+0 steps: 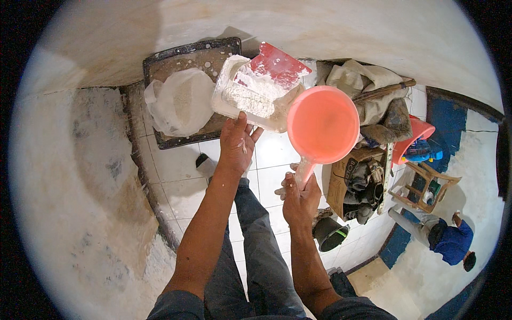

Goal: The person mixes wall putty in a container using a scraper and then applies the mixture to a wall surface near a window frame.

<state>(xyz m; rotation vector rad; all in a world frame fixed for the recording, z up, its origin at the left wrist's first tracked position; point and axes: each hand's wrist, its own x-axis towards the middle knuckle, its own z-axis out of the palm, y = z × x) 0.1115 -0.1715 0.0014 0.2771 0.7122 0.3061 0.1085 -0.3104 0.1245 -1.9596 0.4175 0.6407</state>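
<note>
My left hand [237, 145] is closed on the near edge of a whitish plastic tub [221, 96]. White powder [250, 102] lies in the tub, and a red flat scraper [273, 65] smeared with white rests across its far side. In my right hand [300, 200] is the handle of a pink water dipper [323, 125], its round bowl facing up just right of the tub. The bowl looks smooth inside; I cannot tell how much liquid it holds. Left of the tub, a cloudy plastic bag [184, 101] of pale material sits on a dark-rimmed tray [160, 140].
Folded sacks [368, 80] lie along the wall at right. A cardboard box [341, 178] of dark items stands nearer, beside a black bucket [329, 234]. Further right are a wooden stool [426, 184] and a person in blue [452, 242]. A bare wall [101, 160] rises on the left.
</note>
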